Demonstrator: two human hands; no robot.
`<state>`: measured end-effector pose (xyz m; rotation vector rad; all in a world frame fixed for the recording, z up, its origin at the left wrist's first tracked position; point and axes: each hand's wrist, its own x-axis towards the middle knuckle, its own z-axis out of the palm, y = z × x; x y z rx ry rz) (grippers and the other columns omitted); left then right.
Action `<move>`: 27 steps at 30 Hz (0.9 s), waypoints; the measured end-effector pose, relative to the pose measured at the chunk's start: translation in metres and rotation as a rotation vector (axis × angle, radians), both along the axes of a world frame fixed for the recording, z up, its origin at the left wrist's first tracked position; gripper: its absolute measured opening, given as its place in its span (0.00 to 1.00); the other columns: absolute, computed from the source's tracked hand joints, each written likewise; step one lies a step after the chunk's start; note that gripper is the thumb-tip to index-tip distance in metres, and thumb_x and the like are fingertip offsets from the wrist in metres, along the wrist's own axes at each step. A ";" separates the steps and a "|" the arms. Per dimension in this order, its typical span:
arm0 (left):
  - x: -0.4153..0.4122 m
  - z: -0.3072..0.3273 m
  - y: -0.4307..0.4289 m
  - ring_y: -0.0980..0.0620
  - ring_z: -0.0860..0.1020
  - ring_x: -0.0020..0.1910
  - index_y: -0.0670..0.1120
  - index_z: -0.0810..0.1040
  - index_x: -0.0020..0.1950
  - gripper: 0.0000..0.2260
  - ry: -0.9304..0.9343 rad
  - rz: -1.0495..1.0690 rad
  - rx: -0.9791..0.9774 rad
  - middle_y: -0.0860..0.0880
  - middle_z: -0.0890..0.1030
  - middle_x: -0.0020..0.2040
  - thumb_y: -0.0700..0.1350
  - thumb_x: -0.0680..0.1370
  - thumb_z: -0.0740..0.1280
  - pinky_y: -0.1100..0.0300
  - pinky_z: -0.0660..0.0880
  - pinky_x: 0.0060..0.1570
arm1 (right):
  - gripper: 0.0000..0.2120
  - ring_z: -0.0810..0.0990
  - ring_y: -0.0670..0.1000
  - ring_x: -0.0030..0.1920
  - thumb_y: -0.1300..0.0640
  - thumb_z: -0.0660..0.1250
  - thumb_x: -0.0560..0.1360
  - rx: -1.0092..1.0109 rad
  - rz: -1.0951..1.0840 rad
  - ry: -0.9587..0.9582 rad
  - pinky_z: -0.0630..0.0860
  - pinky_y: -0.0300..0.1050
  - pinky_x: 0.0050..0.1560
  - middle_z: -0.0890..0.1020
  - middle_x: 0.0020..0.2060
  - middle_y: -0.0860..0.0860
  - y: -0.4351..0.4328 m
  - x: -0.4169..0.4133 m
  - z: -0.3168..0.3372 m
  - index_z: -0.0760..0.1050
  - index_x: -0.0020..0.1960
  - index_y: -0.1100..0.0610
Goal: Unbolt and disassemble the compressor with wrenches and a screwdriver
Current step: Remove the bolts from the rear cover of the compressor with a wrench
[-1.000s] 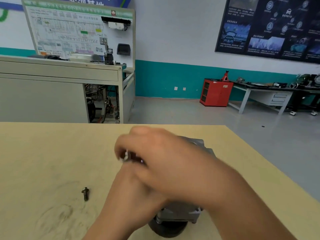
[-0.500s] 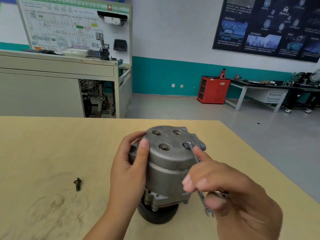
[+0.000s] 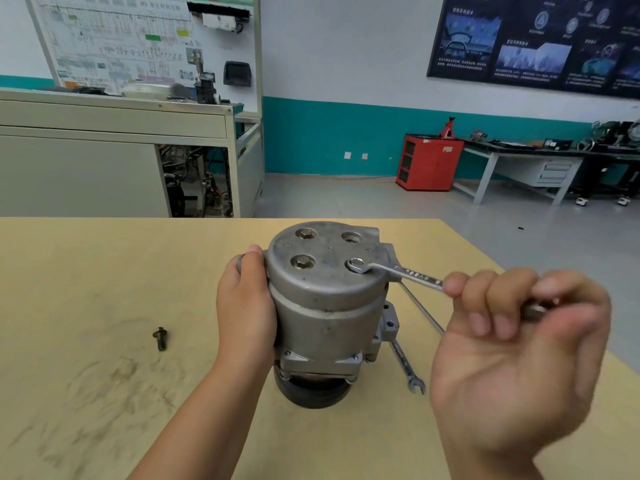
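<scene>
One compressor stands pulley-end down on the table, cap upward, presumably so the bolts face the tool. Left hand wraps its left flank, gripping the housing; I judge this braces it against torque. Right hand is clenched round the wrench handle, with the ring seated in the cap's near-right recess.

Count:
- Four recesses: two show bolt heads, one looks empty, one is under the ring.
- Two wrenches: the second wrench lies right of the compressor.
- One loose bolt, left of it.

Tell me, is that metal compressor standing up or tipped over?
Standing up. The compressor rests on its black pulley on the table, bolted end facing up; the left hand grips its side.
</scene>
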<state>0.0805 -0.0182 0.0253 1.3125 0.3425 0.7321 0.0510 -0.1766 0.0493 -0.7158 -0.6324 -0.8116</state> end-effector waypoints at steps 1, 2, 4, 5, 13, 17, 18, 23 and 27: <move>-0.001 -0.001 0.001 0.59 0.67 0.26 0.51 0.63 0.31 0.17 -0.005 -0.006 -0.005 0.57 0.69 0.26 0.50 0.79 0.57 0.55 0.64 0.33 | 0.09 0.63 0.47 0.27 0.56 0.51 0.80 0.013 0.023 0.053 0.71 0.43 0.39 0.64 0.27 0.46 -0.002 0.005 0.003 0.67 0.45 0.55; 0.000 -0.002 0.003 0.59 0.67 0.26 0.52 0.63 0.30 0.17 -0.012 -0.009 -0.008 0.57 0.68 0.26 0.50 0.79 0.57 0.55 0.64 0.33 | 0.10 0.63 0.47 0.27 0.57 0.49 0.81 0.024 0.053 0.115 0.71 0.41 0.38 0.64 0.26 0.46 -0.004 0.012 0.007 0.66 0.45 0.56; -0.002 -0.004 0.005 0.58 0.66 0.26 0.54 0.63 0.27 0.18 -0.016 -0.006 -0.014 0.57 0.67 0.26 0.49 0.78 0.57 0.55 0.63 0.33 | 0.12 0.64 0.46 0.26 0.56 0.47 0.83 0.050 0.137 0.253 0.71 0.40 0.35 0.65 0.26 0.46 -0.008 0.030 0.016 0.67 0.46 0.56; -0.002 -0.004 0.005 0.58 0.65 0.26 0.54 0.62 0.26 0.19 -0.016 -0.002 -0.018 0.58 0.67 0.26 0.49 0.77 0.57 0.55 0.62 0.32 | 0.13 0.66 0.46 0.26 0.56 0.48 0.83 0.050 0.178 0.327 0.72 0.40 0.34 0.66 0.26 0.46 -0.009 0.041 0.020 0.68 0.47 0.57; 0.002 -0.005 0.000 0.61 0.63 0.26 0.48 0.59 0.33 0.17 -0.049 0.086 0.157 0.59 0.65 0.25 0.46 0.81 0.56 0.68 0.61 0.24 | 0.12 0.76 0.50 0.41 0.59 0.65 0.77 -0.694 -0.020 0.861 0.77 0.47 0.46 0.75 0.41 0.53 -0.002 0.104 0.035 0.71 0.59 0.59; 0.003 -0.008 -0.001 0.57 0.62 0.29 0.48 0.59 0.33 0.17 -0.053 0.097 0.156 0.56 0.63 0.29 0.48 0.81 0.56 0.65 0.60 0.26 | 0.09 0.71 0.50 0.31 0.56 0.68 0.73 -1.079 -0.119 0.833 0.68 0.39 0.28 0.73 0.28 0.49 0.014 0.101 0.047 0.69 0.39 0.56; 0.002 -0.009 0.000 0.57 0.62 0.29 0.48 0.59 0.33 0.17 -0.055 0.100 0.166 0.55 0.63 0.29 0.49 0.81 0.56 0.64 0.60 0.27 | 0.09 0.70 0.50 0.29 0.56 0.68 0.72 -1.162 -0.119 0.818 0.65 0.37 0.24 0.71 0.27 0.50 0.019 0.098 0.050 0.69 0.38 0.55; -0.001 -0.010 0.001 0.55 0.62 0.30 0.48 0.59 0.33 0.17 -0.068 0.115 0.190 0.53 0.63 0.31 0.49 0.81 0.56 0.64 0.61 0.28 | 0.14 0.76 0.54 0.44 0.52 0.67 0.74 -1.453 -0.166 0.687 0.77 0.54 0.43 0.79 0.39 0.61 0.032 0.083 0.062 0.80 0.47 0.63; -0.003 -0.010 0.000 0.58 0.63 0.29 0.49 0.60 0.33 0.16 -0.080 0.107 0.199 0.57 0.65 0.28 0.49 0.80 0.57 0.65 0.62 0.28 | 0.08 0.66 0.57 0.62 0.47 0.64 0.77 -1.601 -0.341 0.494 0.64 0.58 0.63 0.76 0.54 0.48 0.042 0.064 0.068 0.82 0.50 0.46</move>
